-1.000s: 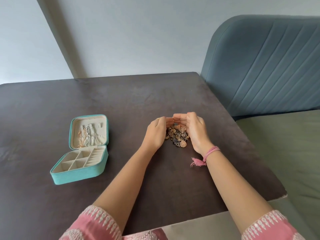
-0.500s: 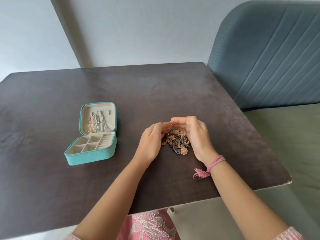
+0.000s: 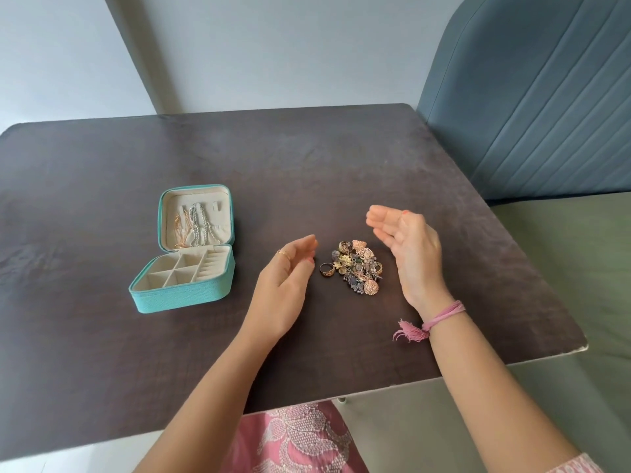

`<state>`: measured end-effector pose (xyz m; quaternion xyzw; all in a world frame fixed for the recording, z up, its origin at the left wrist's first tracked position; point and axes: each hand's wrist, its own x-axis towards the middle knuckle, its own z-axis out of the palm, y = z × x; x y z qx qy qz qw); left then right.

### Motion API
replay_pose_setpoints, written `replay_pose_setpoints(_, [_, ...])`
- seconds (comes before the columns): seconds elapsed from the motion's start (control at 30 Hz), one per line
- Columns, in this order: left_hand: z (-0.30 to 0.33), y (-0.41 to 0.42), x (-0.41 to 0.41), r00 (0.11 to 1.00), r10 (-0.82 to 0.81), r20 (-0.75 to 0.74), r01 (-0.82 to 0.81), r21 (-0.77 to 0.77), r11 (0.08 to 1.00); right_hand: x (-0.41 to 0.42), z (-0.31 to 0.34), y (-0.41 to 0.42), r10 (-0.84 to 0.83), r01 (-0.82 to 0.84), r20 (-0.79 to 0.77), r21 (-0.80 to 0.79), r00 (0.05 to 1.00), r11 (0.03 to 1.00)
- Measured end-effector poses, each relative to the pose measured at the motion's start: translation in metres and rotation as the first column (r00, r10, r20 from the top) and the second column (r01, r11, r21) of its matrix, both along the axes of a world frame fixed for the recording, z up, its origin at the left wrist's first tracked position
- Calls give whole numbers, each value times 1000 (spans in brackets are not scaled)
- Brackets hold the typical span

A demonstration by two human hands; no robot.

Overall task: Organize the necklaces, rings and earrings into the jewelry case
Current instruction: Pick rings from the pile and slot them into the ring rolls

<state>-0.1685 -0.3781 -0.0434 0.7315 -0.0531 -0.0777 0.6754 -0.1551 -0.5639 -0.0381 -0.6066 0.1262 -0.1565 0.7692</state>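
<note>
A small pile of rings and earrings (image 3: 356,268) in gold and dark metal lies on the dark table (image 3: 307,165). One ring (image 3: 327,270) sits at the pile's left edge. My left hand (image 3: 285,281) hovers just left of the pile, fingers relaxed and holding nothing. My right hand (image 3: 408,250) is raised to the right of the pile, fingers straight, palm facing left. The teal jewelry case (image 3: 186,285) stands open at the left, with necklaces (image 3: 194,225) hanging in its lid and its cream compartments bare.
A blue padded seat back (image 3: 532,97) and a green cushion (image 3: 580,268) border the table on the right. A pink thread bracelet (image 3: 430,322) is on my right wrist. The table's near edge runs close to my body.
Both hands were cupped together around the pile; they have now parted and lifted off it, uncovering the jewelry. The camera has tilted, shifting the view.
</note>
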Motion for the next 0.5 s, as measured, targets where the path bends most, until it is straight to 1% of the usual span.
replay_pose_setpoints(0.07, [-2,5,-3,999,-18,44,15,67,998,0,1,-3,-24,24,-5,79,1000,997])
replay_pose_setpoints(0.13, [-3,8,-5,995,-39,95,27,123,992,0,2,-4,-36,36,-5,118,999,992])
replay_pose_setpoints(0.27, [-5,8,-5,973,-73,217,4,301,954,-1,3,-2,-31,32,-7,109,999,994])
replay_pose_setpoints(0.4, [-3,6,-6,947,-84,310,-48,394,918,-1,2,0,-35,35,-9,100,999,994])
replay_pose_setpoints(0.5, [-4,3,-4,925,-114,362,-81,482,873,-1,3,0,-31,32,-11,100,999,995])
